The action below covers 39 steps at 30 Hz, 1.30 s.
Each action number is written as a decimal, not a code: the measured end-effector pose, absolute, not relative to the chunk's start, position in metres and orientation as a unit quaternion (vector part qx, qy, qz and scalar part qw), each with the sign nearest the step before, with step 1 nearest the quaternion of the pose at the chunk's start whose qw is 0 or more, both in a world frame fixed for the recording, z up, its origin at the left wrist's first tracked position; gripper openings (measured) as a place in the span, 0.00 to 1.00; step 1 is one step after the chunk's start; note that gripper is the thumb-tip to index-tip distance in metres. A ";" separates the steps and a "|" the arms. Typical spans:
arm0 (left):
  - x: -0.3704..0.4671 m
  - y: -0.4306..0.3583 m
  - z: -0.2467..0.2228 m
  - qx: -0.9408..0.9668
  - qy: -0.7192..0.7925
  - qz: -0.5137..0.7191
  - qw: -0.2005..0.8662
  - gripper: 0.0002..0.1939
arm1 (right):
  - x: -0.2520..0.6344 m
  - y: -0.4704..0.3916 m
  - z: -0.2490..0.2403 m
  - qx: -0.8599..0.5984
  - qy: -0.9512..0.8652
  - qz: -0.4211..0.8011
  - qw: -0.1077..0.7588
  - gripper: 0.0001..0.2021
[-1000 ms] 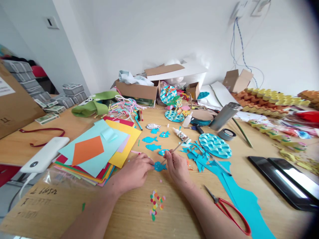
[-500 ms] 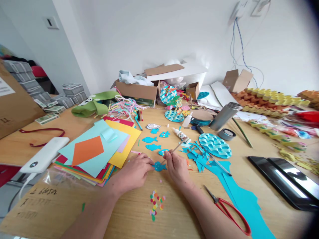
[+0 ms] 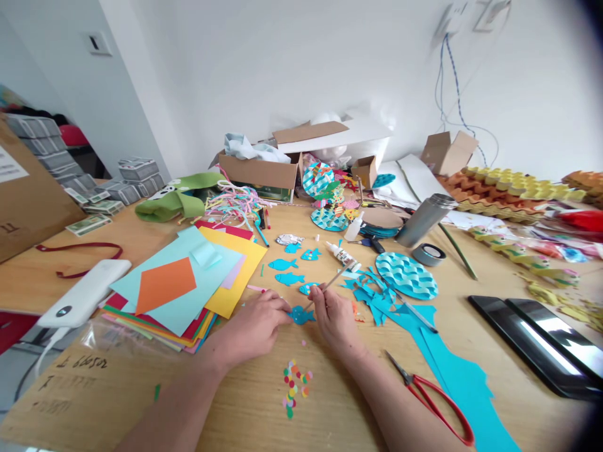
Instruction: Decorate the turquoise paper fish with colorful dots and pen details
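Observation:
My right hand (image 3: 335, 316) pinches a thin wooden stick (image 3: 338, 277), slanted so that its lower end meets a small blue paper fish (image 3: 301, 315) on the table. At the fish's left end, the curled fingertips of my left hand (image 3: 261, 321) hold it against the wood. Just beyond lie more blue paper fish (image 3: 289, 278), some with dots on them. A white glue bottle (image 3: 343, 255) lies on its side behind the stick. Nearer to me, between my forearms, small coloured paper dots (image 3: 296, 384) are scattered.
Red-handled scissors (image 3: 424, 395) and blue paper scraps (image 3: 452, 370) lie by my right forearm. Left are stacked coloured papers (image 3: 169, 282) and a white power bank (image 3: 85, 292). Farther right stand a wavy blue disc (image 3: 406, 276), a steel flask (image 3: 426, 220) and black tablets (image 3: 541, 345).

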State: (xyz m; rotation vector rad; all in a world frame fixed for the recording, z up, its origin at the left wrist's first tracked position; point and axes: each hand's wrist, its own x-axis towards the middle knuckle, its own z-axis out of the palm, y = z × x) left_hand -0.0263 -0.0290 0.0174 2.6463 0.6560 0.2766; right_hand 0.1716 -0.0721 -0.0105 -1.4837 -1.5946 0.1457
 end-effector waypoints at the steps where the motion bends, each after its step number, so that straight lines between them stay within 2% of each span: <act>1: -0.026 -0.029 0.018 0.946 0.236 0.098 0.199 0.24 | 0.172 -0.072 -0.010 -0.604 -0.648 0.059 0.461 0.24; 11: -0.027 -0.028 0.014 0.944 0.238 0.101 0.203 0.24 | 0.169 -0.078 -0.005 -0.568 -0.645 0.029 0.511 0.24; 25: -0.027 -0.029 0.017 0.947 0.238 0.093 0.196 0.23 | 0.166 -0.077 -0.006 -0.533 -0.707 0.071 0.460 0.23; 33: -0.028 -0.029 0.015 0.945 0.240 0.096 0.199 0.24 | 0.170 -0.079 0.000 -0.536 -0.665 0.045 0.517 0.22; 39: -0.027 -0.029 0.014 0.945 0.243 0.093 0.200 0.23 | 0.174 -0.078 -0.001 -0.548 -0.662 0.022 0.511 0.22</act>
